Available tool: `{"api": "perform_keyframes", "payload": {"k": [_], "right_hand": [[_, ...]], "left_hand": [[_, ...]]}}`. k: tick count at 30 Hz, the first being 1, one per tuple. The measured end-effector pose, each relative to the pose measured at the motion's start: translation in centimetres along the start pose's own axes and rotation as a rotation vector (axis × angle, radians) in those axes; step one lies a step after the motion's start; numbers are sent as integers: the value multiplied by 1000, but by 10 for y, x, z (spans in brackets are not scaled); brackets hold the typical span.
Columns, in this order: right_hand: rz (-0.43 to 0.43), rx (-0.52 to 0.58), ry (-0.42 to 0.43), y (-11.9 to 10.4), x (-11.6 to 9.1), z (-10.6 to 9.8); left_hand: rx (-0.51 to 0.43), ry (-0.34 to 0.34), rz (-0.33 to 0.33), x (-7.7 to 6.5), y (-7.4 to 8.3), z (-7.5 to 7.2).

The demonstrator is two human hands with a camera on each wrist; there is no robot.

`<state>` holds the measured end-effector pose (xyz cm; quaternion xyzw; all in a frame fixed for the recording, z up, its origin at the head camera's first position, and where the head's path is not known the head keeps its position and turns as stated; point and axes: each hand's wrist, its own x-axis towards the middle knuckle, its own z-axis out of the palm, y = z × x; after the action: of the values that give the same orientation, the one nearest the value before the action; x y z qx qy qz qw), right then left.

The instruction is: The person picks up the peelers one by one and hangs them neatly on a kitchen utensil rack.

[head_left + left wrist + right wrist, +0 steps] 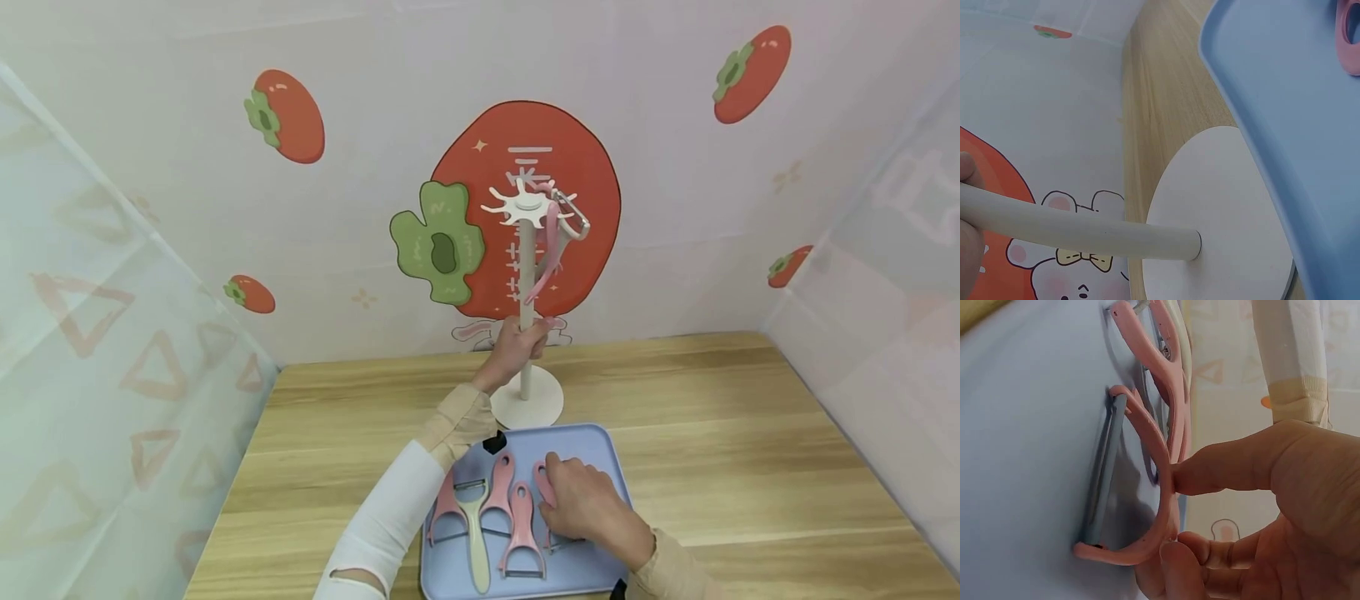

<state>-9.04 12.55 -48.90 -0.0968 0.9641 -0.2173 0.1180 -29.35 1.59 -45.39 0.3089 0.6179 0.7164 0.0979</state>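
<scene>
Got fingers (1185, 570) of the right hand (588, 504) pinching a pink peeler (545, 487), down at the blue tray (562, 440) near other pink peelers (521, 518) and a cream one (477, 533). Also got the left hand (516, 348) wrapped round the white stand's pole (527, 258), below a hanging pink peeler (553, 237).

Surroundings, remote log: printed backdrop (660, 83) behind a wood-grain tabletop (720, 433).
On my head feed I record a large red fruit print (495, 167) with green leaves (442, 221) at its left and pale lettering (530, 150) down it; four smaller red fruits (298, 121) flank it, two per side. Left panel (112, 250): reddish triangle outlines (82, 287). Right panel (855, 275): faint pale shapes. My left-wrist feed gives me a cartoon animal (1072, 281) with a yellow bow (1102, 261).
</scene>
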Motion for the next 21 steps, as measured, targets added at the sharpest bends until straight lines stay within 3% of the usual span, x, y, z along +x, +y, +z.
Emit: {"api": "perform_keyframes", "payload": {"k": [6,21], "right_hand": [[30,76,-28,3,-1,-6],[-80,171,134,12,6,-25]], "left_hand": [[-18,-23,3,0,-2,2],[-23,-17,20,-1,1,-2]]}}
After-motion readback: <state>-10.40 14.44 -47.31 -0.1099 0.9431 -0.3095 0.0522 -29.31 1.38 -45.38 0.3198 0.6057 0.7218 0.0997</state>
